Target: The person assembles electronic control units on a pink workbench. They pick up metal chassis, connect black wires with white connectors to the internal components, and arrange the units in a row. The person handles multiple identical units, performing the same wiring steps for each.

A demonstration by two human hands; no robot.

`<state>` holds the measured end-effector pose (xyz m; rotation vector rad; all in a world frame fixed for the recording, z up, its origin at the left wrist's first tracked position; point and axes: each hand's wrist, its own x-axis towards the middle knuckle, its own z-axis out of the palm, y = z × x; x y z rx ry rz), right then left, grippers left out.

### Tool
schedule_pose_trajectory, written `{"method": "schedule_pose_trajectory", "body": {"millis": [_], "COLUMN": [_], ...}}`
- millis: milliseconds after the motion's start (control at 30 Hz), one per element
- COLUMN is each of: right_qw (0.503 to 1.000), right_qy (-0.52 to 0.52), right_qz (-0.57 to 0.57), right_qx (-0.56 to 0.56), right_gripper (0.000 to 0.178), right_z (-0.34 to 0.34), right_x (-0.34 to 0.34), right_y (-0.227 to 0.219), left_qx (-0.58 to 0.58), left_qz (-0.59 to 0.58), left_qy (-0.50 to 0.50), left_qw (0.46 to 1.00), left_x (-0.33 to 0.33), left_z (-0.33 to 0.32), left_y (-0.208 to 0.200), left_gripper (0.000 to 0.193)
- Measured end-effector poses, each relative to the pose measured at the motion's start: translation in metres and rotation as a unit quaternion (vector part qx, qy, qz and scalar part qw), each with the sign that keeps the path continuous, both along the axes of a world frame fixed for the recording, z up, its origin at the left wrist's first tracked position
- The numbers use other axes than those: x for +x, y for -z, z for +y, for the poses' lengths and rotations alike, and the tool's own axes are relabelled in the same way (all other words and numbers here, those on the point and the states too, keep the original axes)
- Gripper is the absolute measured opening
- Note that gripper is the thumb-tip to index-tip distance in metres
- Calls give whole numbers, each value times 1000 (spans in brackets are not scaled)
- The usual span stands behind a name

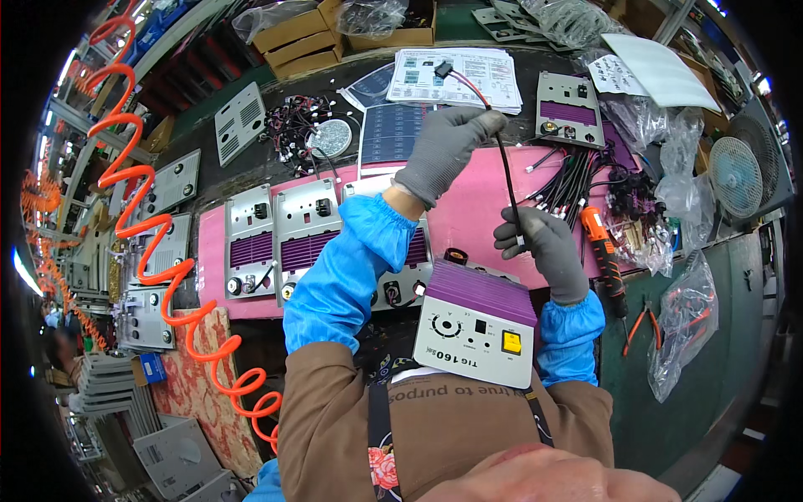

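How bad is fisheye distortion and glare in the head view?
Head view: strong barrel bend, black vignette at the rim; orange coiled air hose curves with it. Centre sharp: grey-gloved hands, left and right, on the black cable. Mild glare on clear plastic bags.

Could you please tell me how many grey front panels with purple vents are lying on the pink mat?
3: one at the mat's left end, one beside it, and one largely hidden behind the left forearm. More may be hidden.

Cluttered dark workbench (711,335) under bright light, pink mat (468,209), desk fan (736,176) alongside.
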<state>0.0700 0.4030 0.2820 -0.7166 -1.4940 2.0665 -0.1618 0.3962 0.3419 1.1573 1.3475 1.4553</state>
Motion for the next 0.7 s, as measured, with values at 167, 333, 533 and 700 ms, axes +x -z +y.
{"method": "schedule_pose_trajectory", "body": {"millis": [167,333,533,700], "right_qw": [997,995,998,998], "right_qy": [-3,-4,-2,19], "right_qz": [-75,-99,-67,-54], "right_qx": [11,-1,-13,-7], "right_gripper": [39,39,43,45], "right_z": [-11,-15,-20,-25], "right_x": [2,3,3,1], "right_y": [-7,-12,-12,-14], "left_qx": [-8,-13,21,-5], "left_qz": [-20,-16,-54,-32], "left_qy": [-16,-45,-65,-49], "left_qw": [1000,999,996,998], "left_x": [-5,-11,-15,-19], "left_z": [6,11,15,16], "left_y": [2,-4,-1,3], "left_gripper": [30,30,32,30]}}
